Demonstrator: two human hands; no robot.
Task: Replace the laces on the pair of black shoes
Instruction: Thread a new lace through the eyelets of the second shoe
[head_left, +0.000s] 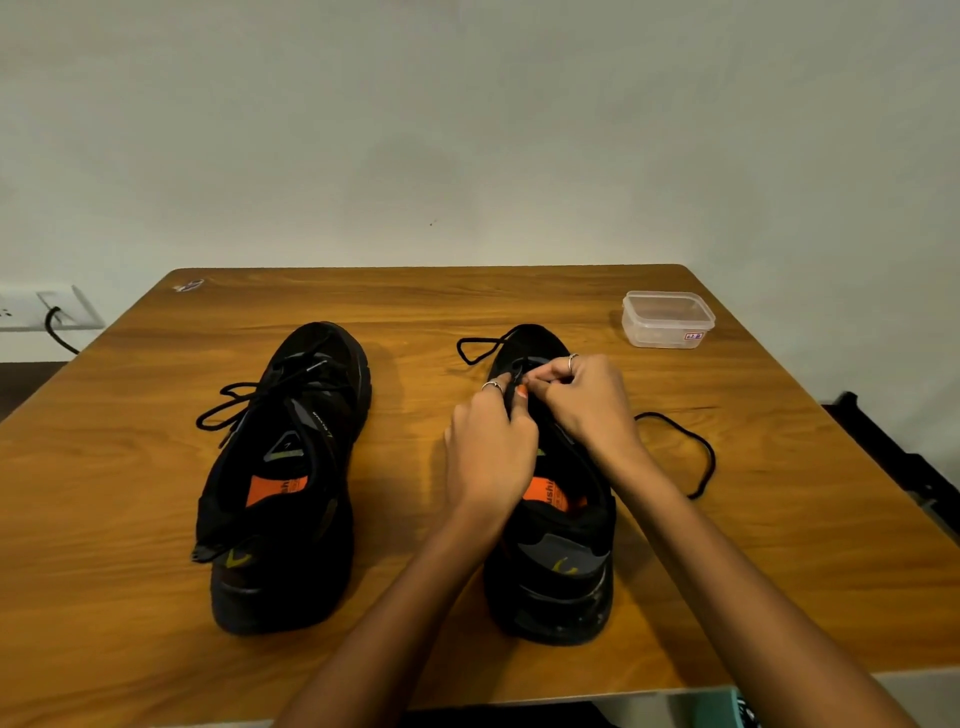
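Note:
Two black shoes stand on the wooden table (156, 597), toes pointing away from me. The left shoe (283, 483) is laced, with its black lace ends (234, 402) lying loose on its left. Over the right shoe (553, 561) both my hands meet near the front eyelets. My left hand (488, 452) pinches the black lace at the eyelet row. My right hand (587, 397) pinches the same lace from the other side. One end of that lace (480, 348) loops out at the toe's left; the other end (696, 457) trails across the table to the right.
A small clear plastic box (667, 318) sits at the table's back right corner. A small sticker (189, 285) lies at the back left corner. A wall socket with a black cable (54, 319) is beyond the table's left edge. A dark object (893, 457) stands off the right edge.

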